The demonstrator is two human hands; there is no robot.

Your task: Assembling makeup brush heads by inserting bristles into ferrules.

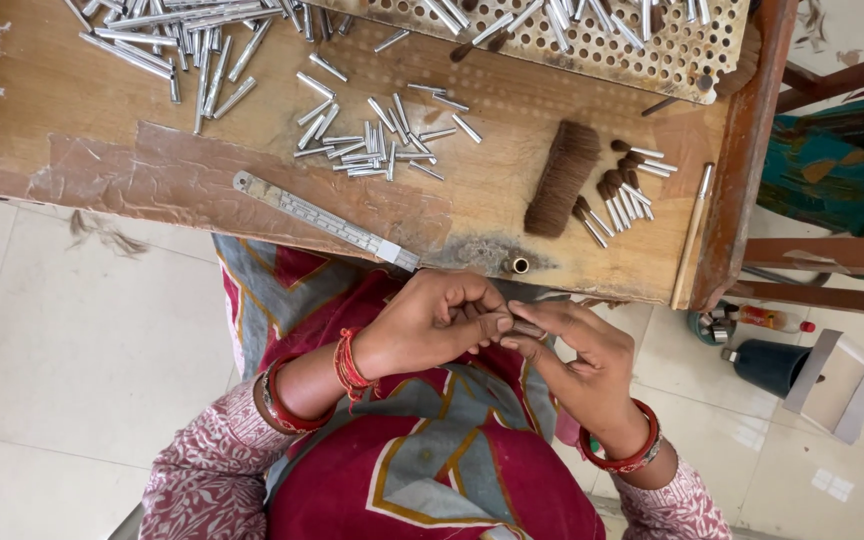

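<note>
Both hands are down below the counter's (82, 90) near edge, over the lap. The left hand (432, 322) and the right hand (582, 360) meet fingertip to fingertip, and between them they're pinching a small brown bristle tuft (526, 328), fingers pressed in tight on it. Up on the counter, a dark brown bundle of bristle (562, 178) lies toward the right side, with finished little tufted ferrules (624, 195) just beside it. Loose metal tubes (377, 140) are scattered around the middle, a bigger pile (177, 45) sits at the far left. A steel ruler (322, 220) lies along the near edge, and a perforated board (592, 40) sits at the far edge.
</note>
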